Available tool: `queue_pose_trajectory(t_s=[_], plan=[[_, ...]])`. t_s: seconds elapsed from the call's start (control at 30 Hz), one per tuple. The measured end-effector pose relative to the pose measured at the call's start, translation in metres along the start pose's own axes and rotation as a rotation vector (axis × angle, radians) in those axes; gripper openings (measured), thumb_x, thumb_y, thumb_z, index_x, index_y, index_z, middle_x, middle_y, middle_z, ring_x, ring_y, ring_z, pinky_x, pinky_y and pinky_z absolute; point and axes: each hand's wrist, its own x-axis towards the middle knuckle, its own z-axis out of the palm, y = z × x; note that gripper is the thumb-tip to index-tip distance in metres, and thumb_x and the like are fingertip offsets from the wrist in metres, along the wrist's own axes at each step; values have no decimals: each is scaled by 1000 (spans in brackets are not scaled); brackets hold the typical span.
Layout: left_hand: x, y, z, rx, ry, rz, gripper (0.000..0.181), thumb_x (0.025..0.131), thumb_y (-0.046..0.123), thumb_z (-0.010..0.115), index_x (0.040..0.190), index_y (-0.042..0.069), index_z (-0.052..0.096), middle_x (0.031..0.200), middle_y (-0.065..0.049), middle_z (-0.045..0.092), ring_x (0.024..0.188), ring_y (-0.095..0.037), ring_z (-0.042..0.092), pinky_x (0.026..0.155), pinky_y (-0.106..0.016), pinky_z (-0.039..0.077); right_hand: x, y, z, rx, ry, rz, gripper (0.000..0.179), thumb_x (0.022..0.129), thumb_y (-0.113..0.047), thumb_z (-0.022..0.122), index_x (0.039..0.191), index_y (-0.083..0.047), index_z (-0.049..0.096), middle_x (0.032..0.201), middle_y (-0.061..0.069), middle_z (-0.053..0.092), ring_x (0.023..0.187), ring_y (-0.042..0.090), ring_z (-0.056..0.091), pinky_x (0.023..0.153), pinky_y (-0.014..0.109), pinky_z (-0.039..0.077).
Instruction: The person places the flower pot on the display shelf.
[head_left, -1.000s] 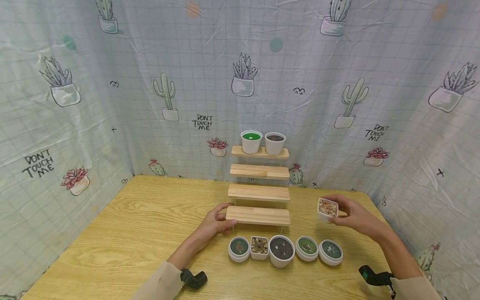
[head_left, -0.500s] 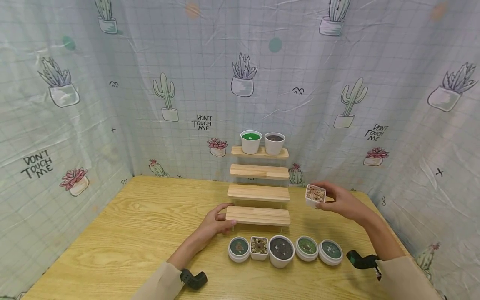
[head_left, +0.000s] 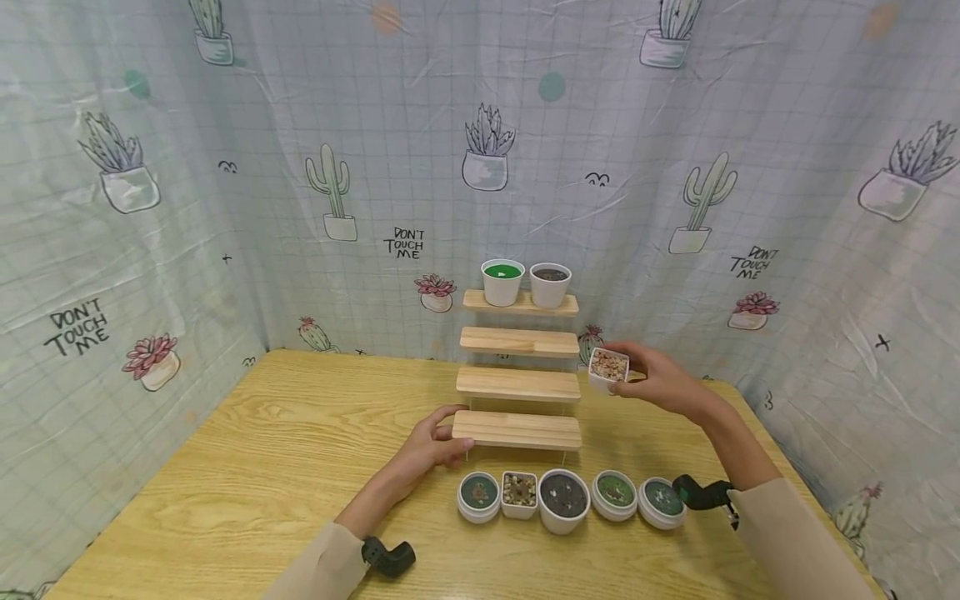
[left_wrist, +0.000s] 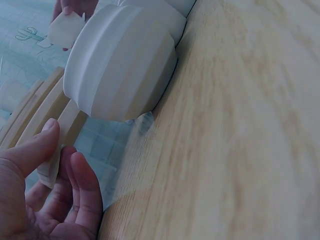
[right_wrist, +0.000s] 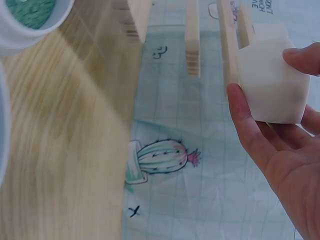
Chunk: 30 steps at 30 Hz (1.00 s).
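My right hand [head_left: 660, 382] grips a small square white pot [right_wrist: 274, 80] filled with pinkish gravel. It holds the pot up in the air, just right of the tiered wooden shelf stand [head_left: 517, 383]. At the left end of the lowest shelf board [head_left: 517, 429], my left hand [head_left: 429, 446] pinches the board; in the left wrist view the thumb lies over its top and the fingers curl beneath. Two round white pots stand on the top board: one with a green fill [head_left: 502, 285], the other with a dark fill [head_left: 551, 287].
A row of pots stands in front of the stand: a round one [head_left: 478, 497], a square one with gravel [head_left: 519, 495], a larger dark-filled one [head_left: 563, 502], and two low round ones [head_left: 614, 496] at right. A printed curtain [head_left: 360, 125] hangs behind the wooden table [head_left: 247, 467].
My right hand has carried the square pot left, up and farther back, toward the stand's right side. The left hand has stayed at the lowest board.
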Motion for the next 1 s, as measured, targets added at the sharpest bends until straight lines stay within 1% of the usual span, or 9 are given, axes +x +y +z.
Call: queue_pose_trajectory(t_s=[0.07, 0.17, 0.27, 0.33, 0.4, 0.47, 0.63, 0.83, 1.0], plan=[[0, 0, 0, -1, 3, -1, 75, 93, 19, 78, 157, 12, 39, 118, -12, 73, 78, -13, 63, 77, -30, 57, 6, -3, 0, -14, 4, 2, 66, 97, -15, 71, 153, 1, 42, 140, 24, 55, 125, 40, 59, 89, 34, 54], [0, 1, 0, 0, 5, -3, 74, 93, 19, 78, 156, 12, 40, 120, -13, 72, 78, -13, 63, 77, -31, 57, 14, -6, 2, -7, 9, 8, 65, 97, -15, 71, 154, 0, 41, 139, 24, 56, 121, 36, 59, 88, 33, 53], [0, 1, 0, 1, 7, -6, 75, 93, 19, 78, 157, 13, 39, 121, -14, 72, 79, -14, 64, 77, -31, 57, 22, -10, 4, 14, 16, 10, 66, 99, -14, 69, 155, 1, 39, 138, 24, 55, 122, 37, 58, 87, 29, 53], [0, 1, 0, -2, 7, -9, 75, 93, 19, 79, 157, 13, 39, 122, -14, 72, 80, -13, 66, 77, -31, 58, 26, -12, 5, 28, 21, 9, 66, 100, -14, 68, 156, 1, 37, 140, 25, 54, 127, 40, 55, 88, 29, 53], [0, 1, 0, 0, 3, -7, 75, 93, 20, 78, 157, 12, 39, 123, -15, 72, 82, -13, 66, 77, -31, 58, 31, -14, 7, 39, 25, 8, 66, 100, -14, 68, 155, 1, 35, 140, 25, 53, 128, 40, 55, 88, 29, 53], [0, 1, 0, 1, 0, -6, 76, 93, 20, 78, 157, 12, 39, 123, -15, 72, 83, -13, 66, 78, -31, 58, 35, -16, 8, 53, 27, 13, 66, 100, -14, 68, 154, 1, 35, 139, 25, 53, 125, 38, 56, 88, 28, 53], [0, 1, 0, 1, -1, -7, 76, 93, 20, 79, 157, 12, 39, 125, -16, 71, 85, -13, 66, 79, -31, 58, 45, -21, 13, 74, 30, 3, 63, 98, -10, 68, 149, 8, 35, 134, 28, 52, 115, 32, 58, 84, 26, 53], [0, 0, -1, -5, 4, -8, 77, 92, 20, 80, 157, 14, 40, 126, -17, 71, 84, -15, 68, 78, -32, 59, 58, -25, 18, 99, 36, -8, 64, 98, -6, 68, 149, 10, 33, 138, 30, 49, 120, 37, 57, 84, 20, 51], [1, 0, 0, -2, 6, -5, 77, 92, 21, 79, 157, 13, 39, 126, -17, 71, 85, -15, 68, 78, -32, 59, 65, -29, 19, 83, 44, -31, 63, 97, -6, 68, 149, 10, 36, 136, 29, 51, 116, 35, 57, 83, 20, 51]])
